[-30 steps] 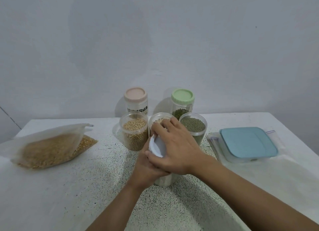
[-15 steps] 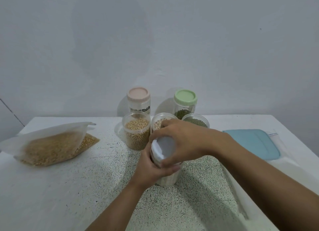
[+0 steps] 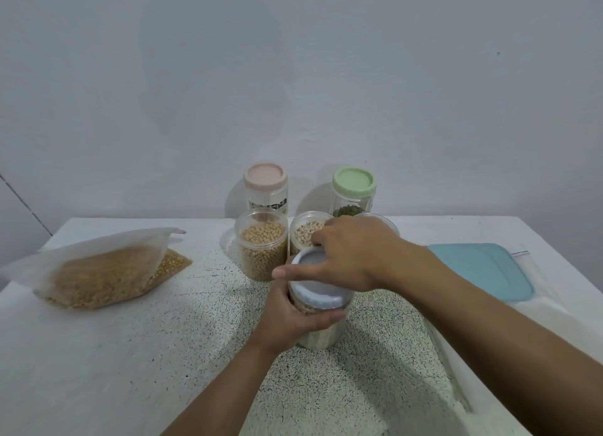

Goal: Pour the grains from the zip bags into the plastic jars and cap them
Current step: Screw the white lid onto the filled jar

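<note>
Left hand [image 3: 293,318] grips the clear plastic jar of pale grains [image 3: 321,336] just under its neck, fingers curled round it. The jar stands upright on the speckled white table [image 3: 130,370], front centre. Right hand [image 3: 355,253] is directly above, thumb and fingers curled round the rim of the round white lid [image 3: 313,272]. The lid lies flat over the jar mouth with its axis vertical, in line with the jar, so the step looks like twisting it down. Whether it is fully seated, cannot tell. Just behind, the open clear jar of yellow beans [image 3: 262,249] is uncapped. 1 translucent zip bag of corn [image 3: 107,272] lies full at left.
</note>
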